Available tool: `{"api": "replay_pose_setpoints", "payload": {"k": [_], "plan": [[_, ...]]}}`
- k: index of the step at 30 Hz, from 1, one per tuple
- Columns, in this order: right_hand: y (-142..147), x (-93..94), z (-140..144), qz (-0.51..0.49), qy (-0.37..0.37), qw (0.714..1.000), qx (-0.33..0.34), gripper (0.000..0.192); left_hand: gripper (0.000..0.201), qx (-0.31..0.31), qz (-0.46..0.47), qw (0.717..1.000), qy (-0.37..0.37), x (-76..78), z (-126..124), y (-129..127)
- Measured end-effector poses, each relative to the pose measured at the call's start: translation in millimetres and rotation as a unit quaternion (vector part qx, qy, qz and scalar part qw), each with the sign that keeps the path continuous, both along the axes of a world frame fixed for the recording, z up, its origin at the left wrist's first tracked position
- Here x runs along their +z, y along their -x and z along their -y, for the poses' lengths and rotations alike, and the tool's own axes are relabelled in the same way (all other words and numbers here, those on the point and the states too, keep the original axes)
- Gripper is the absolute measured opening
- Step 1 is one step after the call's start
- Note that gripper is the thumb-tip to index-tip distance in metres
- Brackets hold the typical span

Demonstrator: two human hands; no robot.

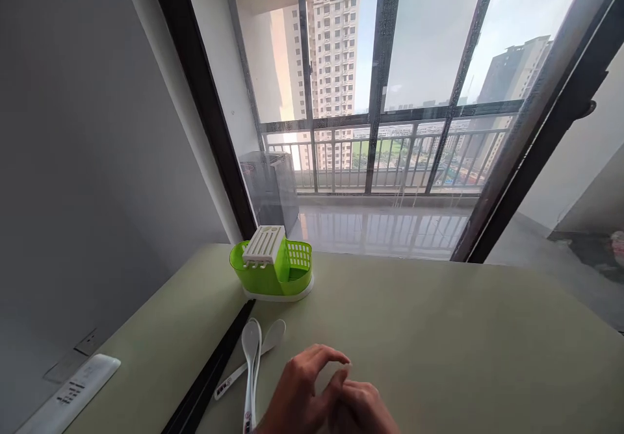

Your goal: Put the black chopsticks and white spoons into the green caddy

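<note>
My left hand (309, 385) is above the table's near edge, its index finger and thumb curved round to nearly meet at the tips. The loop between them is bare. Beside and partly below it, touching, my right hand (363, 405) has its fingers curled in; nothing shows in them. Left of my hands lie white spoons (250, 340), partly stacked, with another spoon (273, 335) slanting beneath them. A bundle of long black chopsticks (214, 366) runs alongside. Behind stands a green cutlery caddy (263, 281) with a white slotted top and white base.
The pale green tabletop (414, 330) reaches back to a glass sliding door with a dark frame (531, 154). A long white object with dark print (73, 395) lies at the left edge, near a wall socket (88, 342). A grey wall borders the left side.
</note>
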State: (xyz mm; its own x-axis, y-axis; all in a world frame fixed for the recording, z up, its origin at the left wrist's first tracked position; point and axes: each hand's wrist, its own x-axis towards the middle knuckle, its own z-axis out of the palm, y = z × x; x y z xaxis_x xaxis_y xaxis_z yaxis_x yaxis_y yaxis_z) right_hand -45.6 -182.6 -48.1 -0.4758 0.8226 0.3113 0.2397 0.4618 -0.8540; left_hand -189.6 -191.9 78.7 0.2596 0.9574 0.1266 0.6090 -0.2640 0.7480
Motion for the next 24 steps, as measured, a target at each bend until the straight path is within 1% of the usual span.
{"api": "replay_pose_setpoints", "payload": {"k": [2,4,6,7,9,11,14,17,21,24], "plan": [[-3.6,13.1,2.7,-0.009,0.017,1.0,0.015,0.024,0.025,0.066,-0.034,0.996,-0.043,14.0,2.4,28.5],[-6.3,20.8,3.9,0.005,0.032,0.999,0.025,0.025,0.028,0.154,-0.086,0.981,-0.076,24.3,5.1,62.4],[-7.9,23.5,4.4,0.022,0.034,0.999,0.028,0.026,0.029,0.244,-0.166,0.953,-0.06,30.0,9.5,97.1],[-8.4,23.5,4.6,0.028,0.033,0.999,0.028,0.026,0.031,0.277,-0.207,0.937,-0.045,31.2,12.5,113.2],[-8.8,22.9,5.5,0.033,0.03,0.999,0.02,0.027,0.037,0.319,-0.274,0.907,-0.015,30.7,19.4,140.3],[-8.9,22.8,6.6,0.031,0.032,0.999,0.015,0.027,0.046,0.343,-0.318,0.884,0.014,27.7,26.1,159.4],[-9.3,24.7,8.3,0.024,0.038,0.999,0.014,0.026,0.061,0.363,-0.346,0.863,0.058,22.8,31.0,174.7],[-9.9,27.2,9.6,0.02,0.044,0.999,0.015,0.026,0.074,0.363,-0.357,0.856,0.083,21.6,28.5,179.0],[-10.3,28.7,10.8,0.019,0.051,0.999,0.005,0.026,0.078,0.347,-0.387,0.847,0.109,27.4,20.3,173.5],[-10.4,29.1,10.9,0.021,0.06,0.998,0.013,0.026,0.078,0.33,-0.407,0.842,0.124,34.2,13.7,164.8]]}}
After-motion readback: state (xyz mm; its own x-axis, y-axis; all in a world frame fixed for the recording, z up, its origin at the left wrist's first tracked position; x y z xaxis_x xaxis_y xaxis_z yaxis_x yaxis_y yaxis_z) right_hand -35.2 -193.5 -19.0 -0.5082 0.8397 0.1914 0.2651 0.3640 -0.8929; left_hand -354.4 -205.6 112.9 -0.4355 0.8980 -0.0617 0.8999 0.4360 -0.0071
